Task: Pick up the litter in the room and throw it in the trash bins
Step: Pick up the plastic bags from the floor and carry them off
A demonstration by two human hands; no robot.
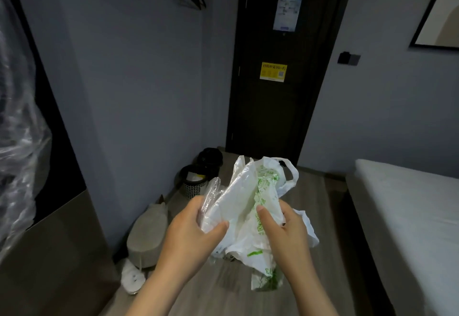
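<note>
Both my hands hold a crumpled bundle of white plastic bags with green print at chest height, above the wooden floor. My left hand grips the bundle's left side, together with a strip of clear plastic wrap. My right hand grips the right side, thumb pressed on the green print. Two trash bins stand by the wall ahead: a near bin with a black liner and white litter inside, and a black-lined far bin behind it.
A dark door with a yellow sticker closes the passage ahead. A white bed fills the right side. On the floor at left lie a grey bag and a white slipper. A wooden counter and clear plastic sheeting are at left.
</note>
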